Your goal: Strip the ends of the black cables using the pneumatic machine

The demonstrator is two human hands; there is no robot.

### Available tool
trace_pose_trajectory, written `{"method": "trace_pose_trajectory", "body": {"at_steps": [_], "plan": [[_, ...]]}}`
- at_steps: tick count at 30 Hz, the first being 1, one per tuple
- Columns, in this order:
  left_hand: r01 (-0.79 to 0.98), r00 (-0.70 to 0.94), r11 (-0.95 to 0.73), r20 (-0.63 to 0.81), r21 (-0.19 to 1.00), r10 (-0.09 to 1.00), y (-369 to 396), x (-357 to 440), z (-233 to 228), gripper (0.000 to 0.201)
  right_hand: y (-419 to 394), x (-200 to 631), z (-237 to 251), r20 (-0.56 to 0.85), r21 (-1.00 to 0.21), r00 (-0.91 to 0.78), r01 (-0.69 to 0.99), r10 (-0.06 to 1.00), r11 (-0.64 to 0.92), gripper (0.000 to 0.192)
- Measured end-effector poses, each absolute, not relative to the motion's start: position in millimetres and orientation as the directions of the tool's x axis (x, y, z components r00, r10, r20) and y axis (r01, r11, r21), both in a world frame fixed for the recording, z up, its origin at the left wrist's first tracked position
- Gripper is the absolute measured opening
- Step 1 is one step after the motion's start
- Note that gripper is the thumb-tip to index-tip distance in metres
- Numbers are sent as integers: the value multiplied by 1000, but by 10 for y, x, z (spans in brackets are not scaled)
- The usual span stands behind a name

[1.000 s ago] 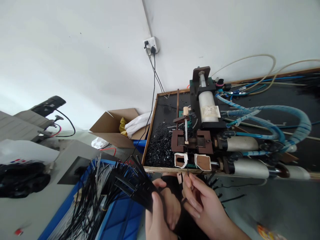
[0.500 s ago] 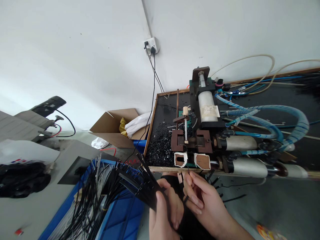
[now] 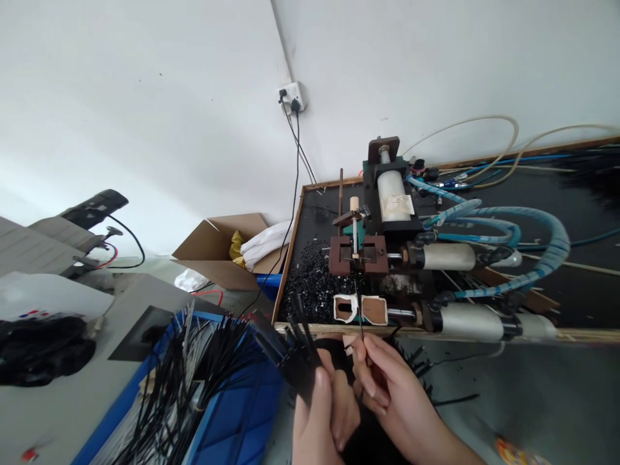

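My left hand point(image 3: 325, 413) grips a flat bundle of black strips point(image 3: 285, 349) that fans out up and to the left. My right hand point(image 3: 387, 387) pinches one thin black strip point(image 3: 359, 316) between thumb and fingers; it stands upright, its tip between the two white-rimmed brown jaws point(image 3: 361, 309) at the front of a small pneumatic machine point(image 3: 387, 219). Both hands sit close together just below the wooden front edge of the machine's tray point(image 3: 290, 258).
Black offcuts point(image 3: 310, 284) are heaped on the tray left of the jaws. A blue bin point(image 3: 232, 413) with many black strips lies at lower left. Blue air hoses point(image 3: 533, 239) loop right. A cardboard box point(image 3: 227, 248) and a wall socket point(image 3: 290, 95) are behind.
The bundle in my left hand has swung more upright and closer to my right hand. The single strip's tip has risen between the machine's jaws. The view has shifted slightly.
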State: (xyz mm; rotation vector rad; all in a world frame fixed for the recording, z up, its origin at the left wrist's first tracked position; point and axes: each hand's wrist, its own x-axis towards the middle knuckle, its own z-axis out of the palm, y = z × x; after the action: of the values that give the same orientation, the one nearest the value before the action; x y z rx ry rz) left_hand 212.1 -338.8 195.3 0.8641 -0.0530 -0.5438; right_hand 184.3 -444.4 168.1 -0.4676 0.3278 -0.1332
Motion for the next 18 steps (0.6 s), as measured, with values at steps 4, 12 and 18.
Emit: {"method": "trace_pose_trajectory", "body": {"at_steps": [4,12,18], "plan": [[510,791,423,-215,748,-573,-3288,2027,1890,29,-4446,1773,1638,-215,-757,939,13,-269,653,46],[520,771,353,-249,778,-587,-3181,1867,1765,32,-4645,1806,1508,-52,-908,988,-106,-143,-406,48],[515,752,315,-243,797,-613,-3137,1817,1688,37,-4595,1769,1448,-48,-908,983,-118,-179,-403,36]]}}
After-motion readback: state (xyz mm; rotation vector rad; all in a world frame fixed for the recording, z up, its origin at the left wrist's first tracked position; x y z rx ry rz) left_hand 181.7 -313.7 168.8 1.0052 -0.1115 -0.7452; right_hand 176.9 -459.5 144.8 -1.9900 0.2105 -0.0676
